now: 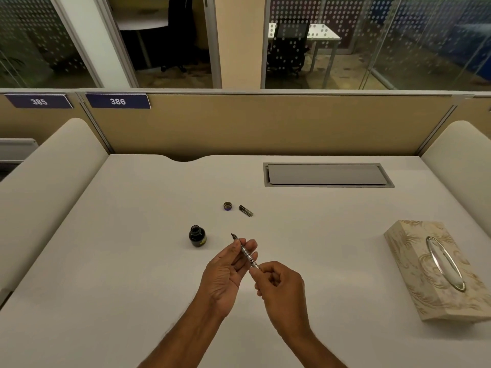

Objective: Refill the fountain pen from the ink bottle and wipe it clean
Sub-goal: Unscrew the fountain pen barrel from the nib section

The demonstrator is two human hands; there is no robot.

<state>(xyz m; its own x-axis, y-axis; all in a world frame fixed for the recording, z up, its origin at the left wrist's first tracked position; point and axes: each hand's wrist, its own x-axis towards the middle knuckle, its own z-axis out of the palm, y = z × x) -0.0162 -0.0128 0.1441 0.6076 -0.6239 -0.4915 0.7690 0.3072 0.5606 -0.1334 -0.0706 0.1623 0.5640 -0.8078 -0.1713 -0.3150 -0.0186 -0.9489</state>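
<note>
Near frame centre, the left hand (pixel 225 272) grips the slim silver fountain pen (pixel 245 251); the right hand (pixel 279 285) pinches its rear end. The uncapped dark glass ink bottle (pixel 197 235) waits; filling and wiping look undone.

Ink bottle (pixel 197 236) just left of gripped pen (pixel 245 251); bottle cap (pixel 227 206), pen barrel (pixel 246 210) beyond; tissue box (pixel 435 269) far right.
</note>
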